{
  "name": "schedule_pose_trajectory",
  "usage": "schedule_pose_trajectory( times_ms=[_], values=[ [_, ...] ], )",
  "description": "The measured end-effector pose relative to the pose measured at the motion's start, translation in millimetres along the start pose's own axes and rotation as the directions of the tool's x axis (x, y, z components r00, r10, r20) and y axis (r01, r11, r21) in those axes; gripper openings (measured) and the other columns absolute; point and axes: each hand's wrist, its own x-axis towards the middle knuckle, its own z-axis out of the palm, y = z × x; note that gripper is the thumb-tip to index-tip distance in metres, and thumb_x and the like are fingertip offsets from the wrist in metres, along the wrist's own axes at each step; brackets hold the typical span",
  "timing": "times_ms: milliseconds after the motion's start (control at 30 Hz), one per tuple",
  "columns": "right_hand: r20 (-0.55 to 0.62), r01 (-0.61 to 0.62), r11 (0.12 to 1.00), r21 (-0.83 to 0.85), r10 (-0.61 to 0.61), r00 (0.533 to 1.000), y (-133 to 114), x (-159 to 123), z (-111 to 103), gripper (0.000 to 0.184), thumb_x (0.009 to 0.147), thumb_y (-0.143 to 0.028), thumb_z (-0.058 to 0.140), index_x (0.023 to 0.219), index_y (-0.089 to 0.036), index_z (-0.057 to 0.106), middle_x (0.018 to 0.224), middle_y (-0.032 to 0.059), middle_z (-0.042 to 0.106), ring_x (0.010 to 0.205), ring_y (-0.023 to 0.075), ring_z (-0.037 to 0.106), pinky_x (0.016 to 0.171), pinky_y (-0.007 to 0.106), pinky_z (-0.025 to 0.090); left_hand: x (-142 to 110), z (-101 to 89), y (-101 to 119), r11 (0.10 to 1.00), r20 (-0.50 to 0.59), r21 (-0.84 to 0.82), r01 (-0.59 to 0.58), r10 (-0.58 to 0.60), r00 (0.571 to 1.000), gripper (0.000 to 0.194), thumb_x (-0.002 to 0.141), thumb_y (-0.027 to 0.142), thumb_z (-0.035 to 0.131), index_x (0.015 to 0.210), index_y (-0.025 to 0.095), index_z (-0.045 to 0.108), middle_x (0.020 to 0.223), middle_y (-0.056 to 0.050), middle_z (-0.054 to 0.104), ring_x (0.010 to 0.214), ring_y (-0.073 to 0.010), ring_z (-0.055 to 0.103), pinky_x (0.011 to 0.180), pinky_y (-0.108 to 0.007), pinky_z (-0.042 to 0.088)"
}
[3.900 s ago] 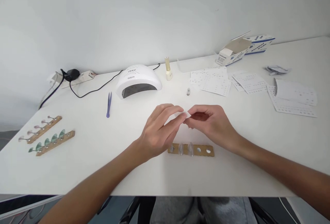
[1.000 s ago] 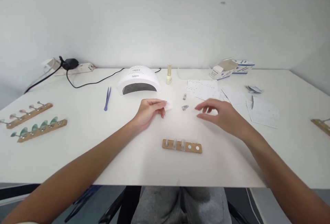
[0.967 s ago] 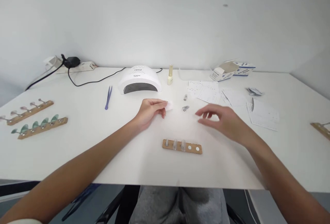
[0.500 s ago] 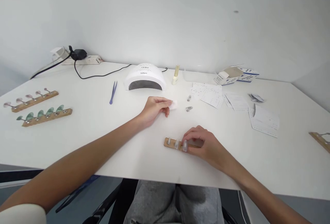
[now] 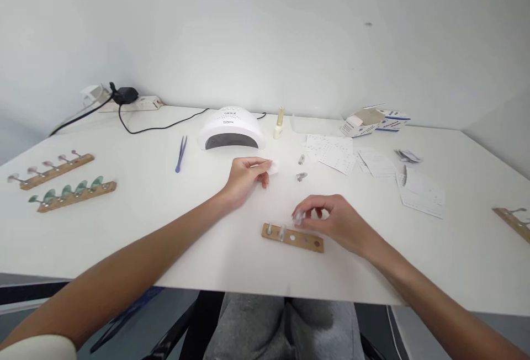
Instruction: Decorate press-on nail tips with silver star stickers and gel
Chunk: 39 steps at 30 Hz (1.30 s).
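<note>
A small wooden strip (image 5: 308,240) with holes lies on the white table (image 5: 165,227) near the front edge; two clear nail tips on pegs stand at its left end. My right hand (image 5: 331,222) hovers just above the strip, its fingers pinched on a third clear nail tip on a peg (image 5: 298,217), lifted out of its hole. My left hand (image 5: 244,175) rests on the table farther back, fingers closed on a small white pad (image 5: 273,167). Two small metal pieces (image 5: 301,176) lie to the right of the pad.
A white nail lamp (image 5: 231,131), a polish bottle (image 5: 279,122) and purple tweezers (image 5: 180,153) are at the back. Two wooden strips with coloured nail tips (image 5: 62,183) lie at the left, sticker sheets (image 5: 372,161) and open boxes (image 5: 372,121) at the right, another strip (image 5: 511,221) at the far right.
My right hand came down from near the metal pieces to the wooden strip, took the third nail tip and lifted it out. My left hand has stayed put holding the pad.
</note>
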Motion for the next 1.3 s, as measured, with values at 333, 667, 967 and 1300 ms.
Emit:
schedule_pose_trajectory(
  times_ms=[333,667,967,1300],
  values=[
    [-0.243,0.129,0.978,0.165,-0.086,0.966,9.2,42.0,-5.7,0.011,0.070,-0.032,0.076,0.072,-0.022,0.071,0.079,0.0008,0.072,0.074,0.0154,0.066,0.069,0.026,0.052,-8.1,5.4,5.0,0.962,-0.068,0.163,-0.221,0.234,0.970,0.019,0.081,0.028,0.065,0.072,0.012,0.069,0.074,-0.003,0.059,0.048,-0.0062,0.052,0.047,-0.025,0.045],
    [-0.327,0.249,0.950,0.187,-0.179,0.928,21.2,34.9,5.7,0.006,0.075,-0.028,0.072,0.076,-0.022,0.072,0.080,0.0009,0.072,0.071,0.0148,0.065,0.069,0.027,0.054,-25.4,18.8,7.0,0.470,0.213,0.499,-0.728,0.748,0.629,0.023,0.081,0.003,0.059,0.094,0.018,0.071,0.084,-0.004,0.062,0.074,-0.0110,0.059,0.063,-0.026,0.050],
    [-0.328,0.272,0.961,0.041,-0.245,0.912,16.0,29.3,6.2,0.012,0.076,-0.019,0.067,0.065,-0.020,0.067,0.060,-0.0037,0.064,0.057,0.0099,0.058,0.059,0.024,0.048,-28.9,21.6,-2.0,0.204,0.487,0.514,-0.833,0.730,0.479,0.038,0.078,-0.004,0.058,0.108,0.019,0.065,0.089,-0.007,0.062,0.083,-0.0145,0.056,0.064,-0.029,0.051],
    [-0.240,0.082,0.899,0.431,0.026,0.970,9.0,32.4,-2.2,0.012,0.072,-0.027,0.073,0.067,-0.017,0.070,0.063,0.0012,0.069,0.051,0.0123,0.063,0.056,0.025,0.054,-25.5,20.4,1.0,0.164,0.477,0.540,-0.826,0.748,0.461,0.034,0.080,-0.003,0.056,0.106,0.017,0.065,0.084,-0.005,0.062,0.080,-0.0135,0.055,0.063,-0.028,0.049]
  ],
)
